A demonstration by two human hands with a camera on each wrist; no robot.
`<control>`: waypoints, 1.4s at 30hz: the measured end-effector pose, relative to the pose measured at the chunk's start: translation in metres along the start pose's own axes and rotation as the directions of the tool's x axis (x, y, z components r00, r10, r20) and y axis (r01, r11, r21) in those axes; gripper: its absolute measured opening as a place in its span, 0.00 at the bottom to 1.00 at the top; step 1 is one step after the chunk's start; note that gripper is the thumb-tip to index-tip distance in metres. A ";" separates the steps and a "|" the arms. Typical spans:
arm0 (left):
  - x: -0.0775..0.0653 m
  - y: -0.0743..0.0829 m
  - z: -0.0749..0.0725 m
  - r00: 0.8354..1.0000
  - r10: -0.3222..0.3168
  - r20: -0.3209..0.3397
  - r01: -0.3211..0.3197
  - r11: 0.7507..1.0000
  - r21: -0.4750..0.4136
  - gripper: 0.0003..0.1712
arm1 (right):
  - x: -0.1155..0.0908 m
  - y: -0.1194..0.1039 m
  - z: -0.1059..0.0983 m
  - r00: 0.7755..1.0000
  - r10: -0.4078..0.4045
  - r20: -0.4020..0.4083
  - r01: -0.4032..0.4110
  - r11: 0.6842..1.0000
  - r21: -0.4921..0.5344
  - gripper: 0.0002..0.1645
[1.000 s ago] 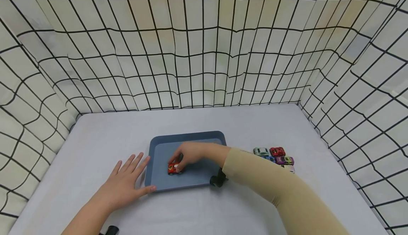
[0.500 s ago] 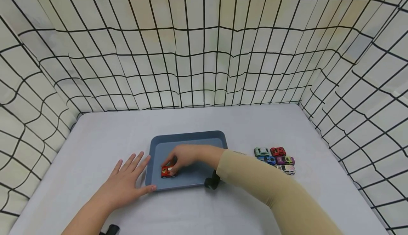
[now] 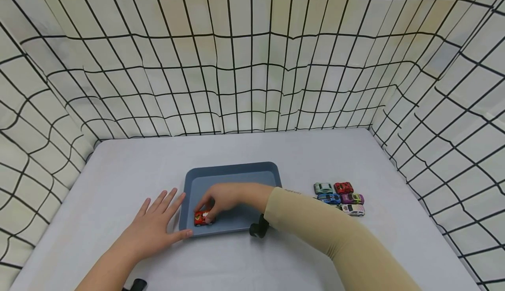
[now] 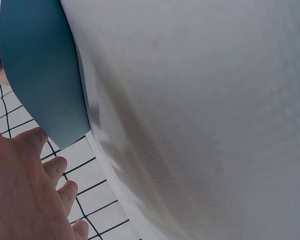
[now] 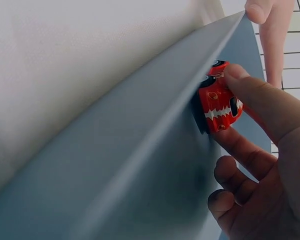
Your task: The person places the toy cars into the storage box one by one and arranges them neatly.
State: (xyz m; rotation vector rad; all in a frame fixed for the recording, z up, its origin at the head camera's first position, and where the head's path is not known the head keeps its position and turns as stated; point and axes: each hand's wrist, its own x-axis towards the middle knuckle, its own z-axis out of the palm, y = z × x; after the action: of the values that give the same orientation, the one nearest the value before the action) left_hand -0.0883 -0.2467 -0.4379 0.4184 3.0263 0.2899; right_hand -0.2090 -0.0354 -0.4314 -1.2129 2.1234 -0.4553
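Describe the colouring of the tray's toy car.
Mostly red, the car has jagged white markings, clearest in the right wrist view.

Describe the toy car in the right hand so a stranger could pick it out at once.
On the white table, find the blue-gray tray. Near its front-left corner, the right hand pinches a small red toy car. A jagged white stripe crosses its body, and it is the only car visible in the tray; the other red car sits on the table.

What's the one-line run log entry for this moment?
right hand: pinches red toy car inside blue tray | left hand: spread, at tray's near-left corner | other toy cars: grouped right of tray
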 end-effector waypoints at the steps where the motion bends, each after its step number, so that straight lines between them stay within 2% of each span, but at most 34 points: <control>1: 0.000 0.000 0.000 1.000 0.001 0.000 -0.001 1.000 0.001 0.62 | 0.000 0.000 0.000 1.000 0.002 0.000 -0.002 1.000 0.004 0.27; 12: 0.000 0.001 0.001 1.000 -0.010 0.007 0.010 1.000 0.013 0.63 | -0.009 0.003 -0.008 1.000 -0.021 -0.021 0.022 0.999 0.048 0.28; 17: 0.000 0.002 0.000 1.000 -0.013 0.006 0.012 1.000 0.020 0.64 | -0.015 0.006 -0.012 0.998 -0.055 -0.044 0.057 0.997 0.048 0.28; 23: 0.000 0.003 -0.001 1.000 -0.017 0.010 0.017 1.000 0.021 0.64 | -0.027 0.010 -0.020 0.995 -0.059 -0.080 0.064 0.996 0.057 0.28; 33: 0.000 0.003 0.001 1.000 -0.026 0.014 0.026 1.000 0.017 0.65 | -0.067 0.032 -0.039 0.988 -0.068 -0.142 0.074 0.996 0.040 0.28; 36: 0.000 0.002 0.001 1.000 -0.023 0.010 0.023 1.000 0.016 0.65 | -0.083 0.041 -0.043 0.986 -0.045 -0.162 0.048 0.999 0.017 0.28; 42: 0.000 0.002 0.000 1.000 -0.017 0.004 0.016 1.000 0.012 0.64 | -0.121 0.063 -0.047 0.977 -0.009 -0.212 0.019 0.999 0.043 0.27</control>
State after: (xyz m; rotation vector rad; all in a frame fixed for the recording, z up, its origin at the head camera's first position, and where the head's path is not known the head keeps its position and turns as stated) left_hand -0.0874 -0.2449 -0.4377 0.3942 3.0276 0.2700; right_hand -0.2363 0.1003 -0.3899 -1.2002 2.2702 -0.6611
